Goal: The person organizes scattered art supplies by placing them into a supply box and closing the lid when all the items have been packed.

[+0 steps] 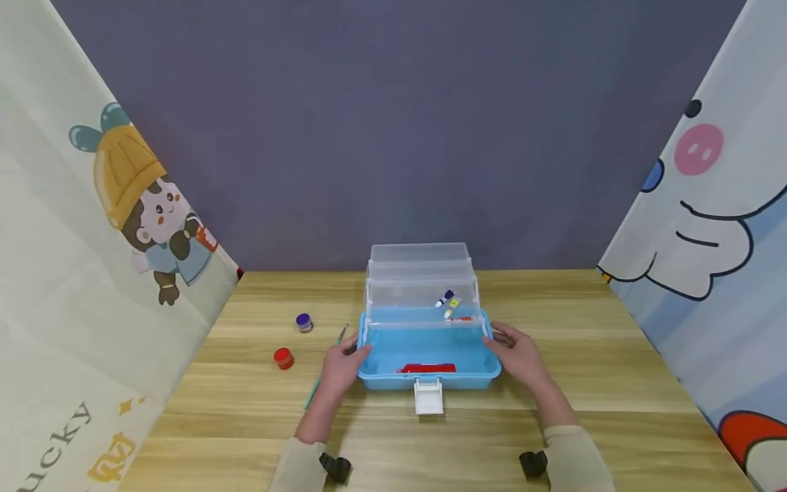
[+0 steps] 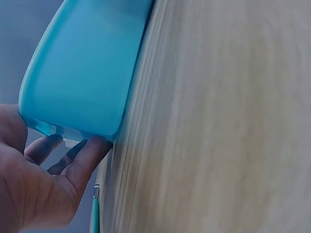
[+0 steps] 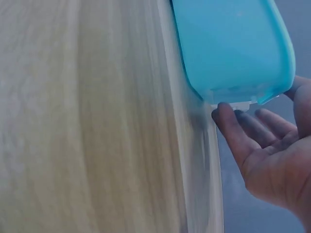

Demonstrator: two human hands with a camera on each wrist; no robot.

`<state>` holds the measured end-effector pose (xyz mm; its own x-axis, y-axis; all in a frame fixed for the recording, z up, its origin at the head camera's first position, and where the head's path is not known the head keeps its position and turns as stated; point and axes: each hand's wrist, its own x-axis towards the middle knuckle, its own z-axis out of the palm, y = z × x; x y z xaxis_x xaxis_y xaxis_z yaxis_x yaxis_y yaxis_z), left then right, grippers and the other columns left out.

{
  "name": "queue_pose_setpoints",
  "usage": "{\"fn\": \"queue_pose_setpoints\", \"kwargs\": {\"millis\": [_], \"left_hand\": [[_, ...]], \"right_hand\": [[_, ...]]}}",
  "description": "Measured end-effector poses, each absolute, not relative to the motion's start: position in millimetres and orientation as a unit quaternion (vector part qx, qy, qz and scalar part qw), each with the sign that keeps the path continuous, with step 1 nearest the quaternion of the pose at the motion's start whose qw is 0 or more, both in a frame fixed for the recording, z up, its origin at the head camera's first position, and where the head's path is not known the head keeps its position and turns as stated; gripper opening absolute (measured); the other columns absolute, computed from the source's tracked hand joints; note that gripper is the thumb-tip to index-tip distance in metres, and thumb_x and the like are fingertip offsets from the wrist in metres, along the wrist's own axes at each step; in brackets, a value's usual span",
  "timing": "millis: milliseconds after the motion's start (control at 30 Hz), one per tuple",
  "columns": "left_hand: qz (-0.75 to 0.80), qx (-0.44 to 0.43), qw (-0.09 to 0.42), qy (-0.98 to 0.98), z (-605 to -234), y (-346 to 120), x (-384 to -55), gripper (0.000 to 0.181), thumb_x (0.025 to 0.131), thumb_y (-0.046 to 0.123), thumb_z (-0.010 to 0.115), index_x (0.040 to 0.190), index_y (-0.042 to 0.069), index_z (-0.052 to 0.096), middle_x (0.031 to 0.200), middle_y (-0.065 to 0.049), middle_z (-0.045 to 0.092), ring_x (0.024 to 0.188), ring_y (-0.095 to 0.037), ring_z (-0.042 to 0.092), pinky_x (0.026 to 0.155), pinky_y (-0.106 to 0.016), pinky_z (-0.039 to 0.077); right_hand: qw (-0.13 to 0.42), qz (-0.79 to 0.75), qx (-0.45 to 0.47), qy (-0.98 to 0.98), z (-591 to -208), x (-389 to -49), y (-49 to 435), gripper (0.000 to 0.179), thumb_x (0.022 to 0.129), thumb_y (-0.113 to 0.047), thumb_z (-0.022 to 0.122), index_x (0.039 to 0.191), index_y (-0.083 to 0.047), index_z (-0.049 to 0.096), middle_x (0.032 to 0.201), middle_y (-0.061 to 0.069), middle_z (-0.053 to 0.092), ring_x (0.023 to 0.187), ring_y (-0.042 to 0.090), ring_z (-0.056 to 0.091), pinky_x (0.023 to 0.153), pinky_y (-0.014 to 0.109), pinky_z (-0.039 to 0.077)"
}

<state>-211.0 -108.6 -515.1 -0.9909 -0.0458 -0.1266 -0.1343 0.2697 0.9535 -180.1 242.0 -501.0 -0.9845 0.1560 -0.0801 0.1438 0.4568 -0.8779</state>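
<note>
A light blue plastic storage box (image 1: pixel 393 383) stands with its clear fold-out trays (image 1: pixel 399 295) raised and its white latch (image 1: pixel 428 400) hanging at the front. Inside lies a red paint tube (image 1: pixel 429 368); a dark blue tube (image 1: pixel 445 298), a yellow tube (image 1: pixel 452 307) and a red tube (image 1: pixel 460 319) show at the trays. My left hand (image 1: pixel 340 369) grips the box's left end, thumb at the rim, fingers against the outer wall. At the right end my right hand (image 1: pixel 519 355) holds it likewise; the right wrist view shows those fingertips (image 3: pixel 224 112) by the lower edge.
Left of the box, a purple-lidded jar (image 1: pixel 304 322) and a red jar (image 1: pixel 283 358) stand on the wooden table (image 1: pixel 233 424). A teal paintbrush (image 1: pixel 312 393) lies partly under my left arm. A dark panel (image 1: pixel 406 137) rises behind, with printed curtains on both sides.
</note>
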Motion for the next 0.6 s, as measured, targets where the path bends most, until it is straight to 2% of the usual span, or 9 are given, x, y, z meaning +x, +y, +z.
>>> {"fn": "queue_pose_setpoints", "kwargs": {"millis": [200, 400, 600], "left_hand": [[0.605, -0.050, 0.036, 0.794, -517.4, -107.5, -212.1, 0.048, 0.091, 0.024, 0.070, 0.135, 0.010, 0.057, 0.138, -0.016, 0.052, 0.131, -0.035, 0.043, 0.101, -0.047, 0.042], [0.609, -0.055, 0.034, 0.791, -517.9, -107.2, -211.9, 0.049, 0.090, 0.023, 0.071, 0.135, 0.009, 0.058, 0.138, -0.016, 0.053, 0.130, -0.035, 0.045, 0.100, -0.047, 0.043], [0.603, -0.052, 0.040, 0.795, -515.4, -111.9, -209.3, 0.050, 0.091, 0.026, 0.070, 0.136, 0.010, 0.056, 0.141, -0.015, 0.049, 0.134, -0.036, 0.039, 0.103, -0.048, 0.039]], "right_hand": [[-0.015, 0.515, -0.100, -0.851, -504.7, -182.5, 245.3, 0.060, 0.096, -0.032, 0.062, 0.145, -0.002, 0.044, 0.136, 0.026, 0.051, 0.124, 0.039, 0.050, 0.096, 0.046, 0.048], [-0.025, 0.507, -0.111, -0.854, -501.1, -184.4, 239.1, 0.057, 0.097, -0.029, 0.059, 0.144, -0.001, 0.044, 0.134, 0.026, 0.053, 0.121, 0.040, 0.052, 0.093, 0.047, 0.050], [-0.039, 0.512, -0.115, -0.850, -505.2, -186.8, 234.3, 0.059, 0.100, -0.030, 0.055, 0.148, -0.002, 0.038, 0.138, 0.027, 0.049, 0.123, 0.040, 0.050, 0.094, 0.048, 0.049]]}}
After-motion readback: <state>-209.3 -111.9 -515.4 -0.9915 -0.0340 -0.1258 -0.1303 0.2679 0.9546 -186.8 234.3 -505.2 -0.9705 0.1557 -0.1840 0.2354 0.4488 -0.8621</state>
